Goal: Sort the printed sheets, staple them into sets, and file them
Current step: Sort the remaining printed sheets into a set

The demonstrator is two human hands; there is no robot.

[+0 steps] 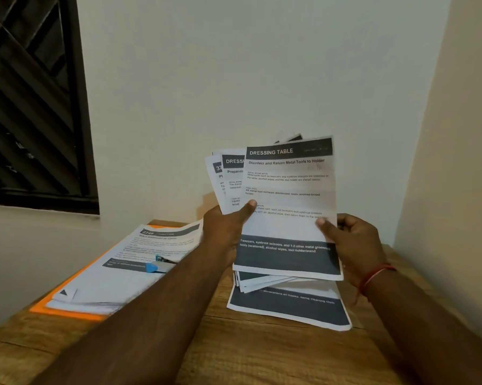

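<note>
In the fan of sheets, the front sheet hides most of the others. The fingers of the left hand and right hand are behind the paper. The left pile has print too blurry to read.

Left of the fan, a stack lies on a folder, a stapler on top. Under the fan, a sheet lies on the table.
</note>
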